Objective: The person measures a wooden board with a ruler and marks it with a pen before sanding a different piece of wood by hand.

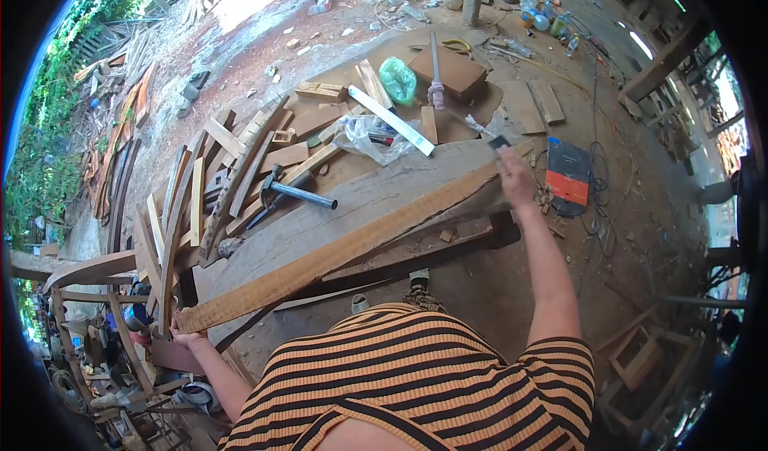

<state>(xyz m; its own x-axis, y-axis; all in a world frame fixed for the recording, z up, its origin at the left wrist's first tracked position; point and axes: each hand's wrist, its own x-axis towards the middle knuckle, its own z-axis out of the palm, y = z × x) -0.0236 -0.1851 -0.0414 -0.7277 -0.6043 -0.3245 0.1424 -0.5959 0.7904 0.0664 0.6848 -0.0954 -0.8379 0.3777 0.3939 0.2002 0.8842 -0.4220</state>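
Observation:
A long wooden plank [344,251] lies slanted across the grey workbench top [280,235], its near-left end low and its far end at the right. At that left end my left hand [189,337] is closed on the plank. My right hand [516,177] is by the plank's right end, its fingers wrapped round a small dark block [499,142]. Whether the block touches the wood I cannot tell. A blue-handled hammer [304,193] rests on the bench behind the plank.
Wood strips [198,199] are heaped at the left. Behind the plank are a clear plastic bag [372,137], a green bag [398,81], a white strip [390,120] and a metal clamp [435,71]. A black-and-red box [568,177] lies right of my right hand.

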